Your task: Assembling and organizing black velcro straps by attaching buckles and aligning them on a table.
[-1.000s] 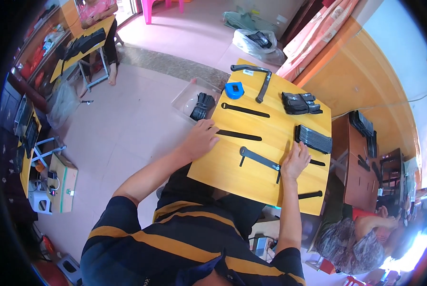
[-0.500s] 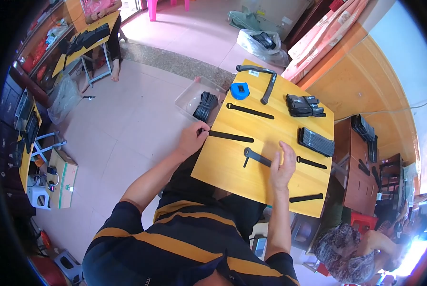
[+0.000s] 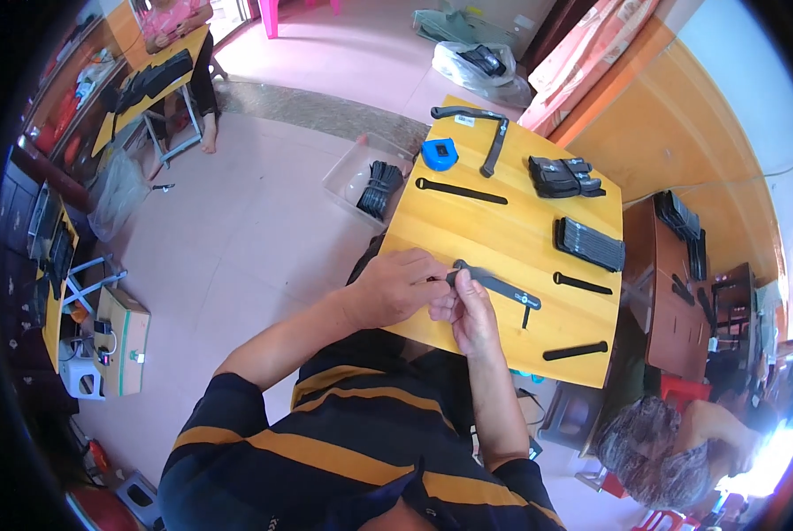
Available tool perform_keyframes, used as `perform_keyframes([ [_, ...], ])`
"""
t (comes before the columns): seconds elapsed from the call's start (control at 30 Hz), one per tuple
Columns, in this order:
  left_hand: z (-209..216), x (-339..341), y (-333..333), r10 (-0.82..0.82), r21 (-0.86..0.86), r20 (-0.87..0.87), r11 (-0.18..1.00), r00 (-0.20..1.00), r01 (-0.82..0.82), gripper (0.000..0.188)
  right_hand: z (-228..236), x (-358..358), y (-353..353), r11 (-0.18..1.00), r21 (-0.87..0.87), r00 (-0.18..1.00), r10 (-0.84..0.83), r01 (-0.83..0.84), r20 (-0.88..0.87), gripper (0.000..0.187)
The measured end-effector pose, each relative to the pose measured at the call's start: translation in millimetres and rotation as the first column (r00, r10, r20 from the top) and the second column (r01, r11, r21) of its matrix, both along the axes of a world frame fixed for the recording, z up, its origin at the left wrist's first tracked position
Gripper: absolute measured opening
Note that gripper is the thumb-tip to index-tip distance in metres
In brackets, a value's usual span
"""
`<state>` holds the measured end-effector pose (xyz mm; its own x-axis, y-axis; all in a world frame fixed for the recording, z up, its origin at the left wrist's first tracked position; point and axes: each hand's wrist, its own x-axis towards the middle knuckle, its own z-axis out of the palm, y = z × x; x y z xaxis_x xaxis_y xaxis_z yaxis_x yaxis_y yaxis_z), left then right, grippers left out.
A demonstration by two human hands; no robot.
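My left hand (image 3: 398, 288) and my right hand (image 3: 474, 311) meet over the near left part of the yellow table (image 3: 476, 239). Fingers of both are pinched on a dark strap end (image 3: 452, 277); most of that black strap is hidden by the hands. A wider grey strap (image 3: 507, 290) with a small printed mark runs off to the right from behind my right thumb; whether it touches the hand I cannot tell. Beside its far end lies a short thin black piece (image 3: 526, 317). Black looped straps lie farther out: one behind (image 3: 463, 191), two at right (image 3: 582, 283).
At the back are a blue tape measure (image 3: 440, 154) and a bent grey strap (image 3: 494, 146). Strap bundles (image 3: 564, 177) (image 3: 591, 244) lie at the right. A clear bin (image 3: 348, 181) holding a black bundle (image 3: 379, 189) stands left of the table. Another person (image 3: 653, 451) sits at lower right.
My left hand has moved right, and the black strap it touched has left its place on the table. My right hand has moved left to meet it, uncovering the wide grey strap's right end.
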<state>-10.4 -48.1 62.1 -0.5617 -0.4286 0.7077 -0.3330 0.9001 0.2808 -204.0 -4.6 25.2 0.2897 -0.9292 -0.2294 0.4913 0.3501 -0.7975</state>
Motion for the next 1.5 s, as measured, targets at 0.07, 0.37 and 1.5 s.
perform_keyframes([
  [0.07, -4, -3, 2, 0.006, 0.016, 0.008, 1.000, 1.000, -0.006, 0.012, -8, -5, 5, 0.999, 0.022, 0.998, -0.044, 0.045, -0.038, 0.033],
  [0.37, -23, -17, 21, 0.225, 0.862, -0.182, 0.505, 0.957, 0.045, 0.011, -12, 1, 23, 0.896, -0.186, 0.863, -0.439, 0.403, -0.248, 0.027],
  [1.5, -68, -57, -25, 0.218, 0.824, 0.189, 0.495, 0.957, -0.275, 0.020, -43, -132, 41, 0.765, -0.243, 0.536, -0.604, 0.596, -0.590, 0.020],
])
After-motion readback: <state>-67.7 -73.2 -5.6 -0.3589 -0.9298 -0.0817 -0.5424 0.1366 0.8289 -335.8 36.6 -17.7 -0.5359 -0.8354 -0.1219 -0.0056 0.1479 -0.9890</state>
